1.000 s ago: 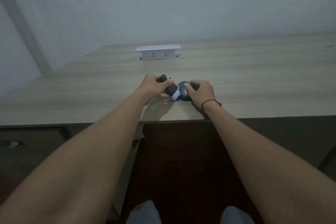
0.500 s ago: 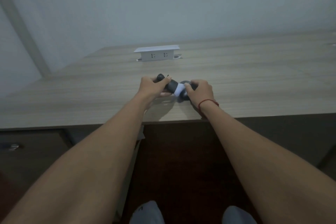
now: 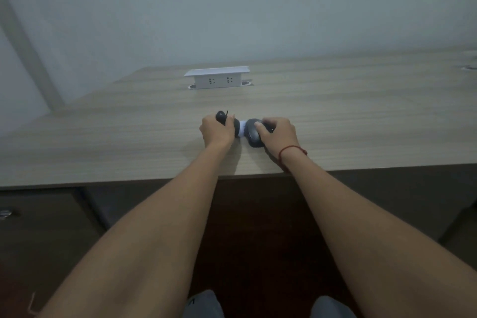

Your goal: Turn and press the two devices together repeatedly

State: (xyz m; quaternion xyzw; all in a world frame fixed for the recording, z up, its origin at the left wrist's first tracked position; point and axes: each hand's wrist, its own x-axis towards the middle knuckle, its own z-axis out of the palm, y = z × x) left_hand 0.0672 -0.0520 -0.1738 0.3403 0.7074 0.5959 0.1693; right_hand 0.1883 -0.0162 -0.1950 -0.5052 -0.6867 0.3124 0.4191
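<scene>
Knees [image 3: 204,304]: 2, in grey cloth, at the bottom edge of the head view.

Forearms: 2, bare, reaching forward over the near desk edge. A red string bracelet [image 3: 293,150] circles the right wrist.

Drawer unit [image 3: 38,219]: dark, under the desk at left, with 1 metal handle showing.

Desk [image 3: 361,116]: light wood grain, wide, running back to a pale wall.

Left hand [image 3: 215,131]: fingers curled round a dark rounded object [image 3: 221,116], which sticks out past the knuckles on the far side. A thin black cord or tab rises from it. What the object is cannot be told.

White piece [image 3: 241,129]: small, between the 2 dark items and touching both; its nature is not clear.

Right hand [image 3: 277,133]: fingers and thumb curled over a dark grey computer mouse [image 3: 253,135], thumb on its top. The mouse lies on the desk near the front edge, just beside the left hand's object.

Socket box [image 3: 218,77]: white, raised from the desk surface, 2 outlets facing the person, well behind the hands.

Round grommet [image 3: 468,67]: far right of the desk, partly cut off.
</scene>
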